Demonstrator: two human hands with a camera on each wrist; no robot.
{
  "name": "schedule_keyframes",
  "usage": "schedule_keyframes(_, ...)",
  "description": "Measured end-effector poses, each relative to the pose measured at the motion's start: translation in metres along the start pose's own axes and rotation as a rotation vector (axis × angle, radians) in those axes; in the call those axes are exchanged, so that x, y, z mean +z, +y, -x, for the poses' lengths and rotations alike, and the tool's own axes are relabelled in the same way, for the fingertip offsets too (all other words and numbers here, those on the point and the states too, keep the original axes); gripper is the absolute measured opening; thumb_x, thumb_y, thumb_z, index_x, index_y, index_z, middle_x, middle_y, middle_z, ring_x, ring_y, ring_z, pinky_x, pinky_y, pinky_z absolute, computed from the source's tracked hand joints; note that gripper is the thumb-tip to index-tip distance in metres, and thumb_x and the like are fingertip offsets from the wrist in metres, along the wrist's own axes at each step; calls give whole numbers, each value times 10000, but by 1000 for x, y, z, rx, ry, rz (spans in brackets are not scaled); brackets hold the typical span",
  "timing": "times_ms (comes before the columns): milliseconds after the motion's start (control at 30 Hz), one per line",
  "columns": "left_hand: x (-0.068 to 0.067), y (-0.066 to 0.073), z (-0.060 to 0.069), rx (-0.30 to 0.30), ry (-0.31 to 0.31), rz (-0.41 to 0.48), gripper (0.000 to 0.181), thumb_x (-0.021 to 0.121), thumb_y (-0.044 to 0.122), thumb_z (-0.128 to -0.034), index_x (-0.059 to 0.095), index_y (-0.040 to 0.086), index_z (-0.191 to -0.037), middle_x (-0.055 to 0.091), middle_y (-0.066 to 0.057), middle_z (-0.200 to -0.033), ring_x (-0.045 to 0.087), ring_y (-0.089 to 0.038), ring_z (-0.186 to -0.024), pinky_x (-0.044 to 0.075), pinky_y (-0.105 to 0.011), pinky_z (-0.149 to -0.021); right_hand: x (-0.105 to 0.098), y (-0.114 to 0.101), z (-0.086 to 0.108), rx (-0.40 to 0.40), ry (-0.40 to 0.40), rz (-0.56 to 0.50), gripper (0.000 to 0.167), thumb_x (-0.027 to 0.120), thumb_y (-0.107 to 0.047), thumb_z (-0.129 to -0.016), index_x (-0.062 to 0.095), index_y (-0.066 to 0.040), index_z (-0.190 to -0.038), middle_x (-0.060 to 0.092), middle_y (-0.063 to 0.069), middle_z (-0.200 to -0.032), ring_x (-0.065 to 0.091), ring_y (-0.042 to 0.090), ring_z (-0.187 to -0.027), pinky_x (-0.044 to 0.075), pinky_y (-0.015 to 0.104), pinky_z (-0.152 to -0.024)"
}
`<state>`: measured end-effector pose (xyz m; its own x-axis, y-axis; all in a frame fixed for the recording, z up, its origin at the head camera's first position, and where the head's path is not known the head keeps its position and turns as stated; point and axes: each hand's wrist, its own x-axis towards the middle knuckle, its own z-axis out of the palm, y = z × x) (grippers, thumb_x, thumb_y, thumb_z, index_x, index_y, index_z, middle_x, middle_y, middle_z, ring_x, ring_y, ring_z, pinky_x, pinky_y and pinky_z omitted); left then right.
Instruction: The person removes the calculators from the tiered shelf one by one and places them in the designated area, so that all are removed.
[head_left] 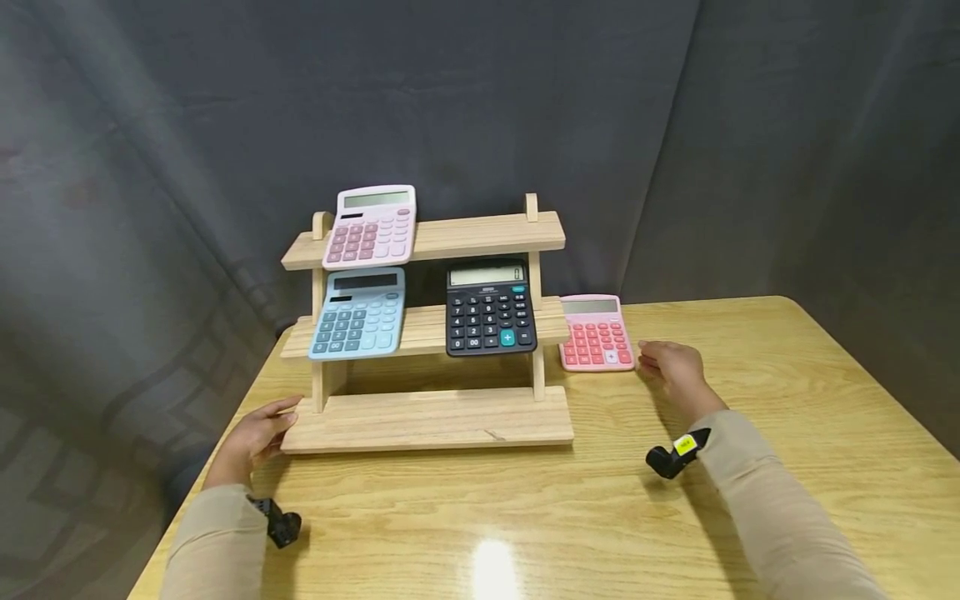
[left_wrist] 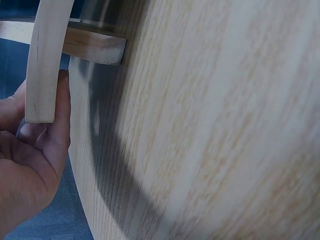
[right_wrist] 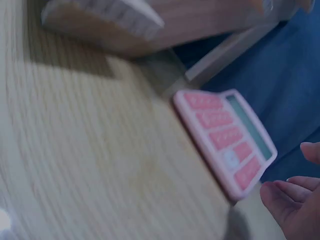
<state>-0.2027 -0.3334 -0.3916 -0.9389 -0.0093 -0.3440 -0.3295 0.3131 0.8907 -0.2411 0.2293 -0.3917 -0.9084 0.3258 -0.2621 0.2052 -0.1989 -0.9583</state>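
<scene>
A three-tier wooden display rack [head_left: 427,419] stands on the table. My left hand [head_left: 258,433] grips the left end of its bottom board [left_wrist: 42,95], thumb on one side and fingers on the other. Beyond the rack's right side, a pink calculator [head_left: 597,333] lies on the table, partly behind the middle shelf. Close to its right edge is my right hand [head_left: 675,372], holding nothing. In the right wrist view a small gap separates the fingertips [right_wrist: 270,192] from the pink calculator [right_wrist: 220,135].
A pale pink calculator [head_left: 375,225] leans at the left of the top shelf. The middle shelf carries a blue calculator [head_left: 360,312] on the left and a black calculator [head_left: 491,308] on the right. A grey curtain [head_left: 480,108] hangs behind the wooden table [head_left: 420,508].
</scene>
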Motion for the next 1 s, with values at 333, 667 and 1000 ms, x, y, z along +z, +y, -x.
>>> schedule_keyframes(333, 1, 4, 0, -9, 44, -72, 491, 393, 147, -928, 203, -25, -1347, 527, 18, -819, 507, -91, -662, 427, -268, -589, -7, 26, -70, -78, -189, -192, 409, 718, -159, -706, 583, -1, -1058, 625, 83, -902, 605, 157, -814, 461, 272, -701)
schedule_keyframes(667, 2, 1, 0, 2, 33, -43, 508, 409, 136, -922, 189, -37, -1346, 544, 4, -831, 526, -93, -667, 439, -277, -594, 50, -59, 44, -80, -311, -354, 133, 584, 19, -793, 554, 21, -923, 632, 60, -752, 616, 153, -750, 444, 277, -729)
schedule_keyframes(1000, 1, 1, 0, -5, 28, -23, 517, 414, 154, -921, 188, -21, -1352, 541, 28, -825, 538, -90, -680, 450, -286, -609, 73, -72, 57, -148, -407, -365, 63, 572, 8, -806, 615, -21, -841, 633, 84, -809, 612, 182, -789, 441, 288, -747)
